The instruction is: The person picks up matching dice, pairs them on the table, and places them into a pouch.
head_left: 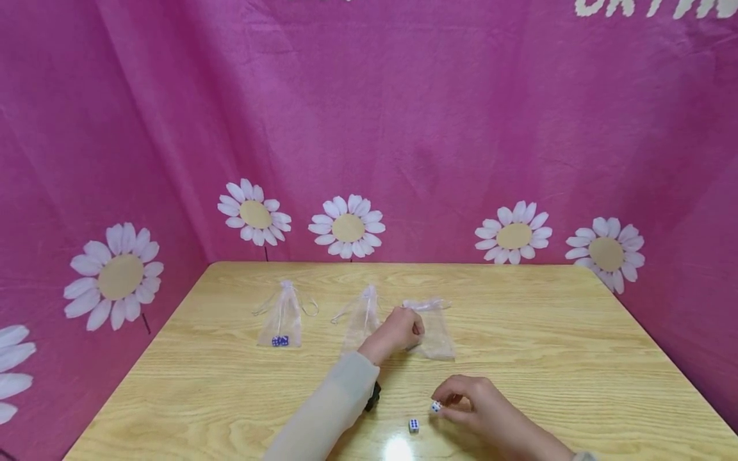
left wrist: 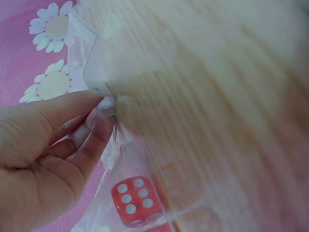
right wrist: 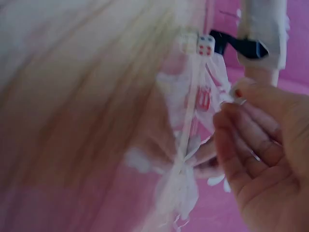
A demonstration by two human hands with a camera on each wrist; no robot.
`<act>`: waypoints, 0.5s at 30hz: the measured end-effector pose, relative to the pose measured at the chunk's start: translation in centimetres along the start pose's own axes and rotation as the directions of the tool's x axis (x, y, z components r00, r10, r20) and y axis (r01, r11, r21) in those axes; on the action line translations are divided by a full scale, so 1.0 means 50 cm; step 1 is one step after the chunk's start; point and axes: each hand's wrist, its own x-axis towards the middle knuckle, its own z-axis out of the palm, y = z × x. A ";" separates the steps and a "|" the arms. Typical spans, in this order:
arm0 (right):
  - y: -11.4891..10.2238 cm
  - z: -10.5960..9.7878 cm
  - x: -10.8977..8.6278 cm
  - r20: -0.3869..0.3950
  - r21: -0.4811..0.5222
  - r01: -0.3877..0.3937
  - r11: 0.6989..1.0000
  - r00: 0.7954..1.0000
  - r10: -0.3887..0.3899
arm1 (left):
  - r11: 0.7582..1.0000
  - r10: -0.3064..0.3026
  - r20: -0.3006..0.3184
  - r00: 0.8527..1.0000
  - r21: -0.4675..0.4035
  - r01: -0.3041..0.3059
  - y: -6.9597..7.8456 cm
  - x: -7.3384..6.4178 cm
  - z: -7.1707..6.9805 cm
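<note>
My left hand point(head_left: 398, 330) pinches the edge of a sheer drawstring bag point(head_left: 436, 336), the rightmost of three on the table. In the left wrist view its thumb and fingertips meet on the gathered fabric point(left wrist: 106, 105). Nearer the front, my right hand point(head_left: 481, 403) pinches a white die point(head_left: 436, 406) between thumb and fingertips. A second white die point(head_left: 414, 426) with blue pips up lies on the table just left of that hand. Behind the left forearm stretches the middle sheer bag point(head_left: 364, 317), partly hidden. A red die point(left wrist: 137, 200) shows inside sheer fabric in the left wrist view.
At the left lies another sheer bag point(head_left: 286, 314), its neck drawn in and blue dice point(head_left: 280, 341) at its bottom. The wooden table point(head_left: 548, 333) meets a pink cloth backdrop point(head_left: 432, 128) printed with daisies. A black strap point(head_left: 373, 397) hangs at the left wrist.
</note>
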 end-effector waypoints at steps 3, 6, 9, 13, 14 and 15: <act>-0.007 0.008 0.005 0.069 -0.110 0.062 0.992 0.996 -0.054 | 1.000 0.005 0.000 1.000 0.001 -0.005 -0.001 0.003 0.002; -0.014 0.014 0.009 0.106 -0.247 0.117 0.962 0.990 -0.093 | 1.000 0.007 -0.002 1.000 0.006 -0.007 -0.002 0.005 0.003; -0.019 0.019 0.011 0.133 -0.330 0.121 0.936 0.988 -0.081 | 1.000 0.011 -0.003 1.000 0.014 -0.011 -0.003 0.007 0.003; -0.022 0.025 0.014 0.152 -0.374 0.129 0.919 0.985 -0.077 | 1.000 0.014 0.002 1.000 0.018 -0.014 -0.006 0.007 0.004; -0.022 0.026 0.014 0.153 -0.381 0.135 0.915 0.985 -0.082 | 1.000 0.015 0.003 1.000 0.018 -0.015 -0.006 0.007 0.004; -0.022 0.027 0.015 0.155 -0.385 0.139 0.913 0.984 -0.085 | 1.000 0.016 0.004 1.000 0.014 -0.016 -0.007 0.007 0.004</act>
